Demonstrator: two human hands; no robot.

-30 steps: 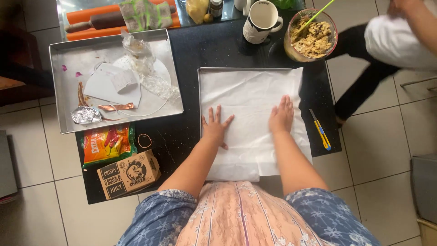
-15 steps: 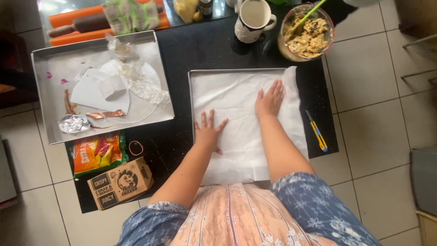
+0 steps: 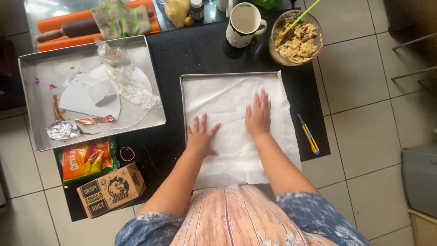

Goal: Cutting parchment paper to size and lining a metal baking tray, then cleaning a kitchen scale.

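Head view: both hands press flat, fingers spread, gripping nothing, on the white baking paper [image 3: 227,98] lining the square tray [image 3: 182,91] on the black surface [image 3: 195,50]. Against half a second ago, the left hand [image 3: 200,139] sits in much the same spot near the paper's left edge, while the right hand [image 3: 258,116] has slid back toward the near side.

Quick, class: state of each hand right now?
Left hand: open, flat on the baking paper, holding nothing.
Right hand: open, flat on it too.
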